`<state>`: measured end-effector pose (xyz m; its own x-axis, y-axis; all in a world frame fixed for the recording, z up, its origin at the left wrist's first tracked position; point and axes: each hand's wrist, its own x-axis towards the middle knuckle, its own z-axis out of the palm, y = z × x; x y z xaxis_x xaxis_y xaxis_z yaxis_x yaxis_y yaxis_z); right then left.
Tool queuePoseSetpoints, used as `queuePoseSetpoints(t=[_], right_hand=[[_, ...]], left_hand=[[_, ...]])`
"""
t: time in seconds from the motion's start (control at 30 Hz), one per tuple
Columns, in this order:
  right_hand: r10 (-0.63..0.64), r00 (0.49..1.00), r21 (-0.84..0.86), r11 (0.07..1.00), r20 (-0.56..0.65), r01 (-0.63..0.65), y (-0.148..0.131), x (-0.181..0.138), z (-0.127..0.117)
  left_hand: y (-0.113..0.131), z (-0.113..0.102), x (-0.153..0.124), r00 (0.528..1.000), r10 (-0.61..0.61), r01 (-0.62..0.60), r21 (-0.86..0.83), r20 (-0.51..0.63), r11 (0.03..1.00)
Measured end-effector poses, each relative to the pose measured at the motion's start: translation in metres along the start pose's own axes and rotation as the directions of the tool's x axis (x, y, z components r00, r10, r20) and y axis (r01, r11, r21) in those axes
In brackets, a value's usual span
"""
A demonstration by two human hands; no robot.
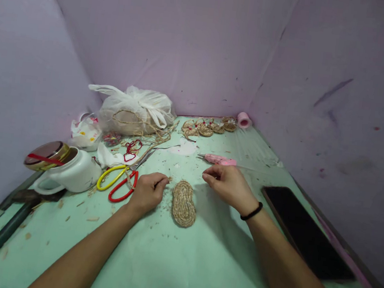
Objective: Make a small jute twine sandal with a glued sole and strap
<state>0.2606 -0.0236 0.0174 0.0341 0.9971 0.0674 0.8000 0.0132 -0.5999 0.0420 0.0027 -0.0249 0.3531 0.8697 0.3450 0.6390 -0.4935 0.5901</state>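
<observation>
A braided straw sole (184,204), shaped like a small slipper sole, lies flat on the green tabletop between my hands. Just left of it is my left hand (148,193), its fingers curled in and the thumb pressed to them; a tiny tan bit shows at the fingertips, too small to name. My right hand (231,185), with a black band at the wrist, hovers to the upper right of the sole, thumb and forefinger brought together; what they pinch, if anything, cannot be made out. Scissors (127,178) with yellow and red handles lie beside my left hand.
A pink-handled tool (218,159) with a thin metal tip lies beyond my right hand. Left stand a white mug (81,172), a hammer (2,233) and a tied plastic bag (136,109). Small straw slippers (205,128) line the back. A dark phone-like slab (307,230) lies right.
</observation>
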Motion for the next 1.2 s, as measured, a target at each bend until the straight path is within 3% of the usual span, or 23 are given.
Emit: queuePoseSetpoints(t=[0.17,0.4,0.53,0.7,0.97,1.2], right_hand=[[-0.005,0.98,-0.09,0.996,0.197,0.024,-0.005,-0.012,-0.001],[-0.044,0.875,-0.288,0.935,0.482,0.206,-0.019,-0.031,-0.002],[-0.003,0.853,-0.339,0.917,0.521,0.211,-0.02,-0.029,-0.003],[-0.004,0.861,-0.332,0.922,0.509,0.2,-0.017,-0.026,-0.002],[0.048,0.852,-0.365,0.915,0.522,0.172,-0.021,-0.026,0.003],[0.051,0.845,-0.361,0.917,0.532,0.171,-0.027,-0.024,0.007]], left_hand=[[0.001,-0.002,0.002,0.998,-0.021,0.02,-0.019,-0.06,1.0],[0.011,0.002,0.007,0.999,-0.034,0.034,-0.057,0.001,0.998],[0.015,0.004,0.005,0.996,-0.032,0.043,-0.134,0.088,0.99],[0.017,0.006,0.004,0.986,0.005,0.023,-0.171,0.166,0.985],[0.016,0.007,0.004,0.982,-0.001,0.045,-0.23,0.189,0.972],[0.012,0.006,0.006,0.964,-0.148,0.216,-0.325,0.222,0.921]])
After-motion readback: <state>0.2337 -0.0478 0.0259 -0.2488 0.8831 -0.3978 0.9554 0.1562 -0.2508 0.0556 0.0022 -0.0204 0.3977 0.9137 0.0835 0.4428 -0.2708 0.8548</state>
